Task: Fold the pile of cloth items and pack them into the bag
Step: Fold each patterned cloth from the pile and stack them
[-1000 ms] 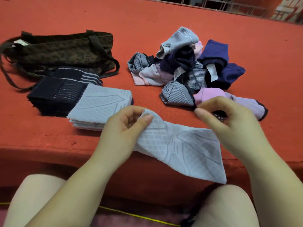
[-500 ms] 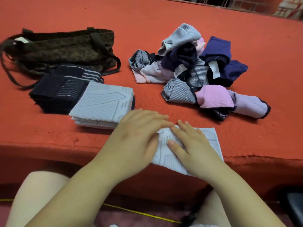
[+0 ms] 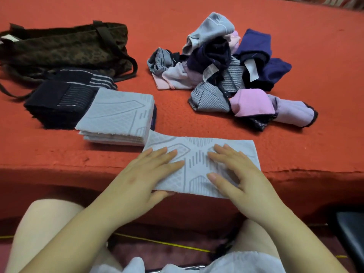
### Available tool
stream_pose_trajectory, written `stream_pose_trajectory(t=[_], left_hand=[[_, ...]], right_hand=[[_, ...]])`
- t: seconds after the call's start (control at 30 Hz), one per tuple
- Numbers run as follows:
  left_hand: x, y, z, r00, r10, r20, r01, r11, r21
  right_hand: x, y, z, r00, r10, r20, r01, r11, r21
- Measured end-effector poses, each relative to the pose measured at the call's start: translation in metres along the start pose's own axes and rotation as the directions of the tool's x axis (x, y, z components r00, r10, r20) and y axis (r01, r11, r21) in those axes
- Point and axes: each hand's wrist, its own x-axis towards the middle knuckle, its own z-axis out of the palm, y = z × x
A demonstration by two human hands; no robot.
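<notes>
A light grey patterned cloth point(image 3: 197, 160) lies flat at the front edge of the red surface, its near edge hanging over. My left hand point(image 3: 145, 174) presses its left part with straight fingers, thumb under the near edge. My right hand point(image 3: 234, 172) lies flat on its right part. A stack of folded grey cloths point(image 3: 116, 119) sits just left of it, beside a stack of folded dark cloths point(image 3: 59, 103). The unfolded pile point(image 3: 226, 73) of grey, purple, pink and navy pieces lies behind. The dark brown bag point(image 3: 65, 50) lies at the back left.
The red carpeted surface point(image 3: 275, 26) stretches back and right of the pile. Its front edge drops off just beyond my wrists, above my knees. A dark object point(image 3: 352, 233) shows at the lower right. Another pale cloth point(image 3: 206, 263) lies on my lap.
The grey cloth, held up by both hands a second ago, now lies spread on the surface. Both hands have flattened on it and slid apart.
</notes>
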Motion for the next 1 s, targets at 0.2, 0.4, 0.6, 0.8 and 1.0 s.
stream_pose_trajectory(t=[0.2,0.4,0.6,0.8,1.0], left_hand=[[-0.019,-0.008,-0.003,0.964,-0.075,-0.255,0.015,0.973,-0.230],[-0.018,-0.006,-0.016,0.939,-0.169,-0.301,0.073,0.949,-0.306],[-0.004,0.007,-0.036,0.920,-0.242,-0.309,0.139,0.938,-0.319],[0.024,0.013,-0.059,0.883,-0.319,-0.346,0.187,0.913,-0.363],[0.066,0.018,-0.046,0.794,-0.465,-0.391,0.402,0.885,-0.234]], right_hand=[[-0.020,0.005,0.014,0.994,-0.109,-0.005,0.109,0.991,-0.083],[-0.021,0.011,0.001,0.990,-0.094,0.106,0.113,0.974,-0.197],[-0.016,0.011,-0.053,0.994,0.107,-0.026,-0.107,0.994,0.005],[-0.002,0.001,-0.084,0.927,0.294,-0.232,-0.172,0.884,0.434],[0.037,0.018,-0.077,0.807,0.410,-0.426,-0.343,0.911,0.227]])
